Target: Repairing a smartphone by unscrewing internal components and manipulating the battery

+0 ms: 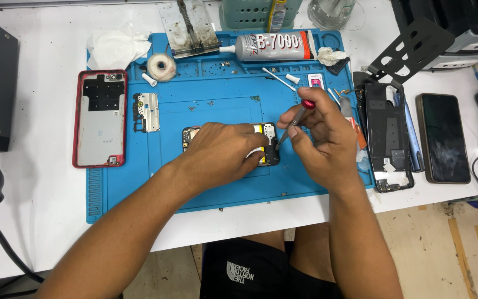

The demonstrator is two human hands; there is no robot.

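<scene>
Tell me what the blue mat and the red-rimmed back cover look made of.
Blue mat: probably silicone rubber, matte, with moulded compartments and ribbed edges. Red-rimmed back cover: seemingly plastic, glossy red rim around a dull grey inner face; metal can't be excluded.

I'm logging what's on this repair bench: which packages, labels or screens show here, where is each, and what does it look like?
Glue tube: top of the blue mat, lying sideways, grey-white with a red end and dark lettering.
Small packet: right of the cotton swab, white and pink.
Phone screen: right on the white table, dark rounded rectangle, smudged, unlit.
Yellow-labelled bottle: top edge, in the green basket.
</scene>
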